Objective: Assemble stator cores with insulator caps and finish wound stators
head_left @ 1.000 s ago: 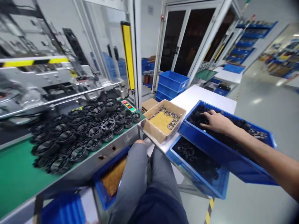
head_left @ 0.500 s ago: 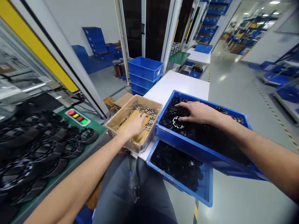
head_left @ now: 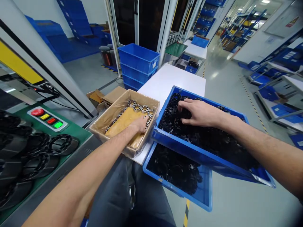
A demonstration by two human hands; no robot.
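The left hand (head_left: 140,124) reaches down into a film-lined cardboard box (head_left: 106,121), its fingers bent at the metal rings (head_left: 141,108) along the box's right side; the fingertips are partly hidden, so I cannot tell whether they pinch a ring; the rings line the box walls around a yellow-brown sheet (head_left: 124,119), which lies under the left wrist. The right hand (head_left: 199,112) is over the upper blue bin (head_left: 187,148), fingers curled down and thumb spread apart from them, among dark parts (head_left: 170,118) that fill much of the bin; box and bin stand side by side at the near end of a white counter (head_left: 175,77); a lower blue bin (head_left: 208,192), also holding dark parts, sits beneath the upper one, towards the person. To the left, black ring-shaped parts (head_left: 71,149) crowd a green counter (head_left: 80,135) beside a button panel (head_left: 48,119); stacked blue bins (head_left: 138,61) stand beyond the cardboard box.
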